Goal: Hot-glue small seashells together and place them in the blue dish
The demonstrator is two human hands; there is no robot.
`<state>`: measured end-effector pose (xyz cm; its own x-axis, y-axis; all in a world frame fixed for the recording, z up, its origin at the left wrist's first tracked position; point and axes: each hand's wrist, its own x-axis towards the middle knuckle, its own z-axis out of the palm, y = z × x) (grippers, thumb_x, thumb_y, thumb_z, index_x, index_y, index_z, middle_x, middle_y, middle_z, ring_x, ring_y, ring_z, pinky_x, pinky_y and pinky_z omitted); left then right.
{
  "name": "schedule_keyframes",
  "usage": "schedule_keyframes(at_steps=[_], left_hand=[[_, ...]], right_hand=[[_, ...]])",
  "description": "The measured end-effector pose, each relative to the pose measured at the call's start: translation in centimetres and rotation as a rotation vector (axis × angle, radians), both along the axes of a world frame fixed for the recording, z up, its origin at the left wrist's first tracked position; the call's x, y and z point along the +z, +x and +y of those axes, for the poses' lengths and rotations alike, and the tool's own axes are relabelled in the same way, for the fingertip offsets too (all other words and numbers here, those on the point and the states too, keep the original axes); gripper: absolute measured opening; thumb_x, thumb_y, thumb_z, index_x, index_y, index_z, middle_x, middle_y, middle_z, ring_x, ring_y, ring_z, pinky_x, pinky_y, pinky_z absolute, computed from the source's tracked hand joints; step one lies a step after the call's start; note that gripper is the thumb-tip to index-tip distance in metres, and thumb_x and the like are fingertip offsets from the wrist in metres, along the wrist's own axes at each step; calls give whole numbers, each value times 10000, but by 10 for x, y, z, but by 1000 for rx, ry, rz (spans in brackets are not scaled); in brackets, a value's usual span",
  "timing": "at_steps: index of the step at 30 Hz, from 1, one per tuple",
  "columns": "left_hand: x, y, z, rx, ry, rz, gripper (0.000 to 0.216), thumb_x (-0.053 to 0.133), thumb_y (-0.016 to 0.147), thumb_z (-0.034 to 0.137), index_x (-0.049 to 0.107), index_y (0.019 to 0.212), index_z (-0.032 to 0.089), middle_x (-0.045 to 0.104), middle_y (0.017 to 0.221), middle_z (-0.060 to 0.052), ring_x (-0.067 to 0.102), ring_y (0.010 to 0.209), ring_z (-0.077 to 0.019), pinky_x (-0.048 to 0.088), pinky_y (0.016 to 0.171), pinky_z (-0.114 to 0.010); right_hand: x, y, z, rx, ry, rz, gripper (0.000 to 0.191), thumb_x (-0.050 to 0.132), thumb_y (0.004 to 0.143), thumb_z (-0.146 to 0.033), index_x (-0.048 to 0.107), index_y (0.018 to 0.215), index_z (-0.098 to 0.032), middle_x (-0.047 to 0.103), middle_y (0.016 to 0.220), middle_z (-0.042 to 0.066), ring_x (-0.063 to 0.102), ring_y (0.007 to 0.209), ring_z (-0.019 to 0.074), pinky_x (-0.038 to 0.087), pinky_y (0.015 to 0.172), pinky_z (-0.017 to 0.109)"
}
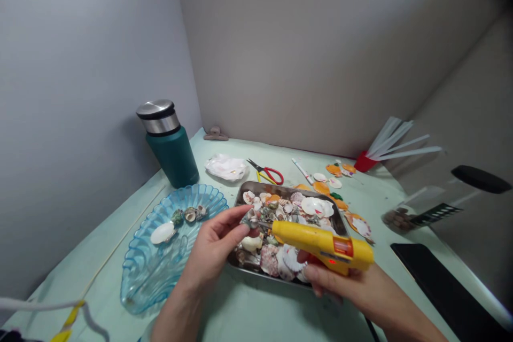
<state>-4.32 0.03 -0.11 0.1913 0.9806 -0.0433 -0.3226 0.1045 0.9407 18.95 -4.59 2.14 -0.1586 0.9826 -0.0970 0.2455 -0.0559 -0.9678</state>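
My left hand (218,240) pinches a small grey-white seashell (250,217) between thumb and fingers, above the left side of a metal tray. A yellow hot glue gun (320,243) is gripped in my right hand (328,275), with a red light showing on its side. Its nozzle points left and meets the shell or comes very close; I cannot tell if they touch. Beneath both hands lies the metal tray (262,276), filled with many shells, among them a white scallop shell (292,257).
Left stands a blue shell-shaped dish (134,262) holding several shells, with a teal bottle (170,155) behind. Farther back are scissors (267,173), a white crumpled item (226,167) and a marker (302,171). Glue sticks (390,139) in a red cup, a jar (420,211) and a black phone-like slab (444,283) lie right.
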Motion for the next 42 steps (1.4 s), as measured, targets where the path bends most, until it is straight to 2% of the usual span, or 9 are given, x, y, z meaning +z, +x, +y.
schedule_keyframes(at_steps=[9,16,18,22,27,30,33,38,42], left_hand=[[3,2,0,34,-100,-90,304,717,762,313,699,1027,165,743,848,-66,684,680,-146,512,712,-250],[4,3,1,95,-24,12,326,726,737,316,648,1028,193,682,967,-37,645,725,-133,502,718,-263],[7,-2,0,145,25,176,329,715,732,322,633,1023,191,672,969,-41,624,732,-135,493,694,-257],[15,-32,-7,276,108,715,280,632,771,374,634,979,185,680,902,-55,611,772,-178,473,695,-289],[13,-75,-12,357,78,1338,304,555,804,422,692,993,226,703,788,-37,620,669,-206,448,669,-326],[7,-91,-9,371,163,1544,304,486,850,362,707,1009,227,711,987,-68,638,764,-222,439,685,-322],[5,-97,-8,527,180,1700,355,436,864,296,679,1094,178,701,1007,-112,640,793,-254,443,677,-342],[12,-88,-17,750,297,1531,238,492,836,271,685,922,162,707,883,-80,652,788,-225,462,730,-314],[17,-67,-21,684,330,1355,209,539,837,337,694,842,196,717,770,-27,659,693,-191,474,705,-289]], right_hand=[[-9,1,2,-31,3,59,241,690,758,-437,721,856,-219,617,533,-17,510,427,106,394,383,187],[-13,-8,3,-155,-76,110,296,728,724,-462,696,814,-182,579,528,-19,441,426,78,355,403,192],[-18,-7,4,-174,-93,122,317,724,725,-476,696,853,-187,579,528,-15,442,427,85,356,402,202],[-22,-4,5,-201,-110,108,329,733,708,-489,711,852,-194,579,523,-1,469,447,118,382,406,230],[-16,-6,4,-212,-72,144,311,751,690,-467,702,831,-195,571,517,-14,441,422,96,361,389,214],[-14,-6,2,-237,-55,156,314,758,687,-452,702,837,-182,578,533,-12,443,427,88,361,386,203],[-15,-2,2,-210,-64,153,328,765,688,-442,699,868,-176,594,556,-5,472,449,101,387,390,205],[-21,10,4,-192,-19,138,297,750,720,-425,687,896,-194,576,554,-19,474,458,104,399,407,208],[-23,19,3,-249,19,81,286,754,716,-418,686,877,-191,576,573,-18,459,462,103,380,398,209]])
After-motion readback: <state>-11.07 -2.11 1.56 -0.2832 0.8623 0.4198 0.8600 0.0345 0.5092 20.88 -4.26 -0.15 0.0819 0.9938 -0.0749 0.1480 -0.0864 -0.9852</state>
